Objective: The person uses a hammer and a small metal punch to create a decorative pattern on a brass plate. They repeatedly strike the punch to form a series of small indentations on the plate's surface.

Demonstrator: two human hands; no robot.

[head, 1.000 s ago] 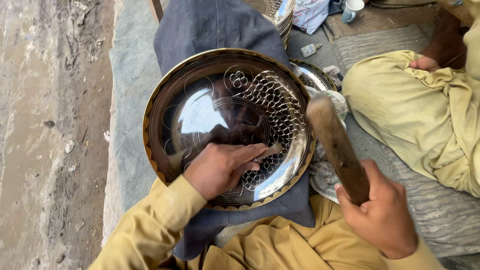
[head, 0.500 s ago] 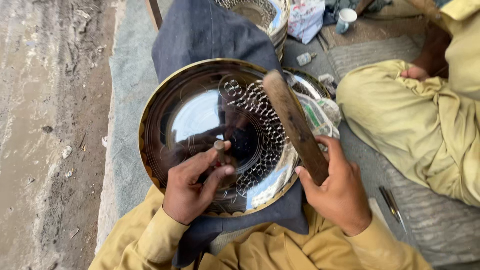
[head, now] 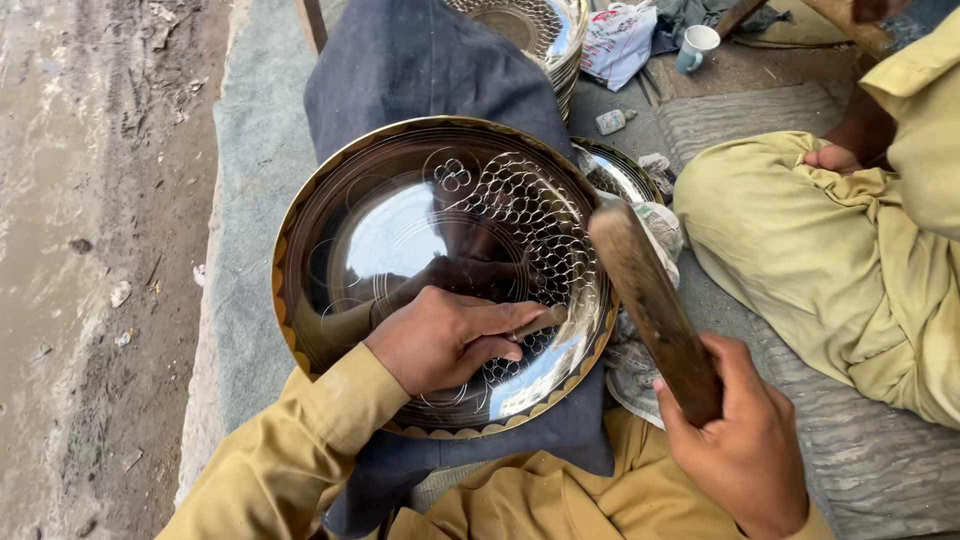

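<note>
The round metal tray (head: 400,240) rests tilted on the dark blue cloth (head: 420,70) over my lap, its shiny face toward me, with a net of small punched circles spreading across its right half. My left hand (head: 440,340) lies on the lower part of the tray, fingers (head: 500,325) pinched shut around a thin punch (head: 540,322) whose tip meets the metal at the lower edge of the pattern; its very point is too small for me to make out clearly.

Half a second ago the wooden mallet (head: 650,300) sat over the patterned area, close to the punch. Now my right hand (head: 745,450), closed tightly on the handle, has drawn it back to the right, so the head hangs just off the tray's rim. The punch has slid slightly right along the pattern's edge. I judge this to be the lift between blows.

Beyond the rim lies another tray (head: 620,175), and a stack of patterned ones (head: 530,25) further up. A person in yellow-green clothes (head: 800,230) sits to my right, near a white cup (head: 697,45).
</note>
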